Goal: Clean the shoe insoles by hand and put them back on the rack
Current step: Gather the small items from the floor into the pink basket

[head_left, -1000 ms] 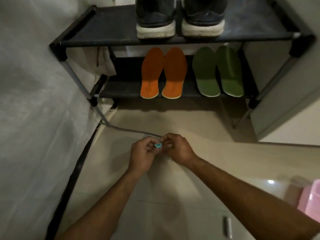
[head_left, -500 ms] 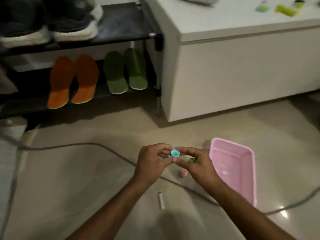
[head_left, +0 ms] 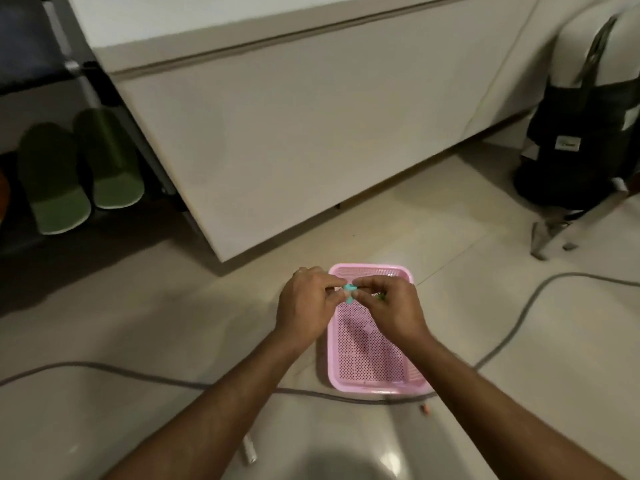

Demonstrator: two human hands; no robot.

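Two green insoles (head_left: 78,168) lean side by side on the lower shelf of the black shoe rack (head_left: 74,69) at the far left. My left hand (head_left: 306,306) and my right hand (head_left: 391,308) meet above the near-left corner of a pink mesh tray (head_left: 372,370) on the floor. Both pinch a small turquoise piece (head_left: 349,292) between their fingertips. A small green bit (head_left: 380,296) shows inside the curled fingers of my right hand. The orange insoles are almost out of view at the left edge.
A white cabinet (head_left: 311,133) stands behind the tray. A grey cable (head_left: 138,375) runs across the tiled floor and loops right. A small white tube (head_left: 250,452) and a small pink bit (head_left: 426,409) lie on the floor. A black bag (head_left: 581,140) stands at right.
My view has swung right, away from the rack. Both hands, still pinching the turquoise piece, have come over the pink tray.
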